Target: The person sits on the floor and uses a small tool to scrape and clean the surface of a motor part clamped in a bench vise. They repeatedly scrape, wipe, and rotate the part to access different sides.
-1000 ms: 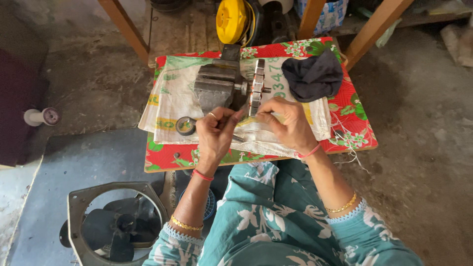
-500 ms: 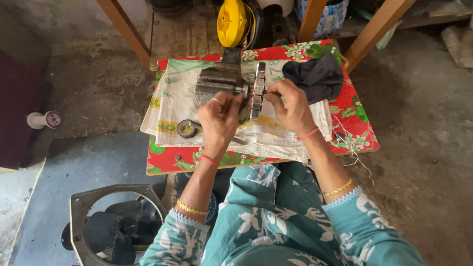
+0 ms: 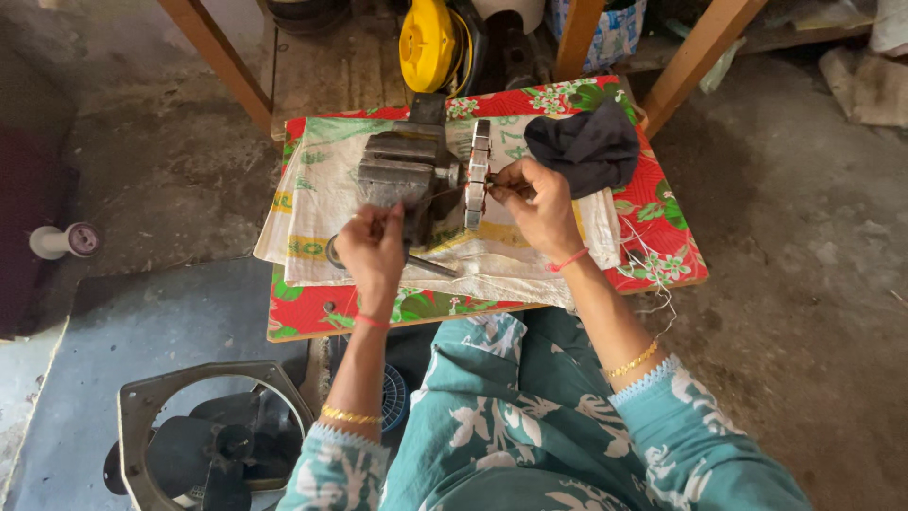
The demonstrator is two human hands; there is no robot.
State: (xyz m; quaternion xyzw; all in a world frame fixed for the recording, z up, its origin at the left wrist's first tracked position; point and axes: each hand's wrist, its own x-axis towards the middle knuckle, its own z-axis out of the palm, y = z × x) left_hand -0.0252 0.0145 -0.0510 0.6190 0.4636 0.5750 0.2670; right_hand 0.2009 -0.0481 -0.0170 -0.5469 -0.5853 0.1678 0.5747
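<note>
Head view: beside the metal vise (image 3: 402,175), the left hand (image 3: 374,254) grips its handle (image 3: 430,267); the right hand (image 3: 539,203) pinches the clamped metal core (image 3: 476,175).

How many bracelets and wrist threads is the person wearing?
4. A red thread and a gold bangle on the left arm; a red thread and a gold bangle on the right arm. The sleeves may hide more.
</note>
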